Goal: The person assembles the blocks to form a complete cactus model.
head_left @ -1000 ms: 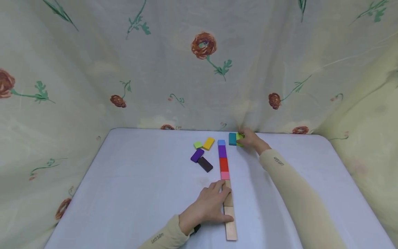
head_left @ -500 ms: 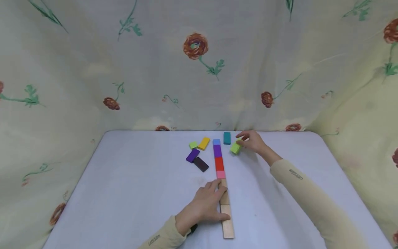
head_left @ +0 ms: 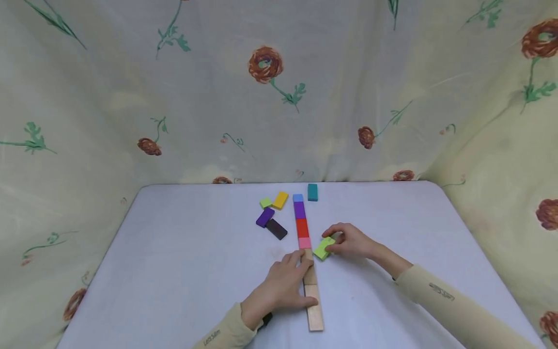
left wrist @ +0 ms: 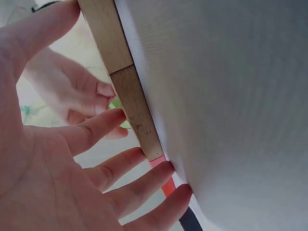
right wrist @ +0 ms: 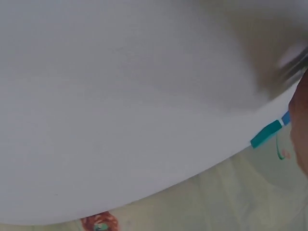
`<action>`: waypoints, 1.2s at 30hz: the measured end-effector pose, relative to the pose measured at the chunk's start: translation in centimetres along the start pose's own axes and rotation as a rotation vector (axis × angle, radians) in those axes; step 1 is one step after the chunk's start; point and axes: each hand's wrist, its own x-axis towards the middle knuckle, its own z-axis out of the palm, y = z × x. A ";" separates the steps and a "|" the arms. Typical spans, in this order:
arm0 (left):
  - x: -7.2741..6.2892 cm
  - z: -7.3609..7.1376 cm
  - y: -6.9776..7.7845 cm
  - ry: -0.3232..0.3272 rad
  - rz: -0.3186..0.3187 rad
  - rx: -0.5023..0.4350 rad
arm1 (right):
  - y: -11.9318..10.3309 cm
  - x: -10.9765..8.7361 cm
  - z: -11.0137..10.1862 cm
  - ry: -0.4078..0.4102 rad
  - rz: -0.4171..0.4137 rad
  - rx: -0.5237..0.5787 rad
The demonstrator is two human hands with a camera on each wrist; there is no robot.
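Note:
A straight row of blocks runs away from me: two plain wooden blocks (head_left: 315, 315) nearest, then a pink block (head_left: 304, 243), a red block (head_left: 302, 228), a purple block (head_left: 299, 210) and a light blue block (head_left: 298, 198). My left hand (head_left: 281, 286) lies with spread, fairly straight fingers against the wooden part of the row; in the left wrist view its fingertips touch along the blocks' side. Just right of the row, my right hand (head_left: 354, 242) pinches a lime green block (head_left: 321, 249) between thumb and fingers, held at a slant.
Left of the row's far end lie a yellow block (head_left: 280, 200), a small lime block (head_left: 265, 203), a dark purple block (head_left: 265, 217) and a black block (head_left: 276, 229). A teal block (head_left: 312, 192) lies near the back edge. Flowered cloth (head_left: 196, 97) hangs behind the table.
My right hand has taken the lime green block from beside the teal one and brought it toward me, to near the pink block. The left hand keeps its place on the row.

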 end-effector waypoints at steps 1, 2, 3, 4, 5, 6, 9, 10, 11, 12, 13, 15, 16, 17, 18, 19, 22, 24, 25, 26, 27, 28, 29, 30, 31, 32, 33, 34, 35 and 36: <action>0.0 0.0 0.0 -0.002 -0.003 -0.004 | 0.2 -0.3 0.1 -0.013 -0.008 0.013; 0.0 -0.1 0.0 -0.006 -0.006 -0.007 | 0.4 -0.6 0.1 -0.025 -0.020 0.025; 0.0 0.0 0.0 -0.011 -0.009 -0.009 | 0.6 -0.9 0.2 -0.030 -0.030 0.026; 0.0 0.0 0.0 -0.015 -0.013 -0.013 | 0.8 -1.1 0.4 -0.027 -0.044 0.011; 0.0 0.1 0.0 -0.019 -0.017 -0.013 | 1.0 -1.4 0.5 -0.021 -0.056 -0.009; 0.0 0.1 -0.1 -0.022 -0.020 -0.012 | 1.1 -1.6 0.7 -0.014 -0.075 -0.035; -0.1 0.3 -0.2 -0.025 -0.025 -0.013 | 1.2 -2.1 1.1 0.019 -0.129 -0.117; -0.1 0.4 -0.3 -0.022 -0.025 -0.016 | 1.2 -2.2 1.1 0.027 -0.143 -0.139; -0.1 0.4 -0.3 -0.020 -0.024 -0.017 | 1.1 -2.2 1.2 0.034 -0.151 -0.153; -0.1 0.4 -0.4 -0.018 -0.022 -0.020 | 1.1 -2.3 1.3 0.038 -0.161 -0.166; -0.1 0.5 -0.4 -0.016 -0.021 -0.024 | 1.0 -2.3 1.3 0.041 -0.164 -0.176; -0.1 0.5 -0.4 -0.013 -0.016 -0.032 | 0.9 -2.3 1.4 0.041 -0.170 -0.192; -0.1 0.5 -0.4 -0.011 -0.014 -0.035 | 0.9 -2.3 1.4 0.042 -0.178 -0.198; -0.1 0.5 -0.4 -0.010 -0.012 -0.036 | 0.8 -2.3 1.5 0.046 -0.180 -0.205; -0.1 0.5 -0.4 -0.010 -0.010 -0.040 | 0.8 -2.3 1.5 0.049 -0.184 -0.213; -0.1 0.5 -0.4 -0.008 -0.008 -0.042 | 0.8 -2.4 1.6 0.051 -0.185 -0.217; 0.0 0.4 -0.3 -0.006 -0.005 -0.040 | 0.9 -2.4 1.7 0.057 -0.200 -0.220; 0.0 0.4 -0.3 -0.005 -0.004 -0.036 | 1.0 -2.5 1.7 0.056 -0.203 -0.211; 0.0 0.4 -0.3 -0.003 -0.004 -0.031 | 1.0 -2.6 1.7 0.055 -0.206 -0.206; 0.0 0.3 -0.3 -0.002 -0.004 -0.028 | 1.0 -2.6 1.7 0.054 -0.209 -0.203; 0.0 0.3 -0.3 -0.002 -0.003 -0.026 | 1.0 -2.6 1.8 0.053 -0.207 -0.200; 0.0 0.3 -0.3 -0.001 -0.004 -0.027 | 1.0 -2.6 1.8 0.052 -0.204 -0.201; 0.1 0.3 -0.3 -0.002 -0.004 -0.027 | 0.9 -2.6 1.8 0.048 -0.197 -0.203; 0.1 0.3 -0.2 -0.004 -0.005 -0.029 | 0.9 -2.6 1.7 0.042 -0.185 -0.203; 0.1 0.3 -0.2 -0.005 -0.005 -0.030 | 0.8 -2.6 1.7 0.036 -0.164 -0.208; 0.1 0.3 -0.2 -0.006 -0.005 -0.031 | 0.7 -2.5 1.6 0.034 -0.134 -0.209; 0.1 0.2 -0.2 -0.006 -0.004 -0.031 | 0.6 -2.4 1.5 0.037 -0.103 -0.213; 0.2 0.2 -0.2 -0.006 -0.003 -0.029 | 0.5 -2.1 1.3 0.046 -0.065 -0.215; 0.2 0.2 -0.2 -0.005 -0.002 -0.027 | 0.5 -1.8 0.9 0.059 -0.025 -0.213; 0.2 0.2 -0.1 -0.004 -0.001 -0.027 | 0.5 -1.4 0.6 0.081 0.011 -0.212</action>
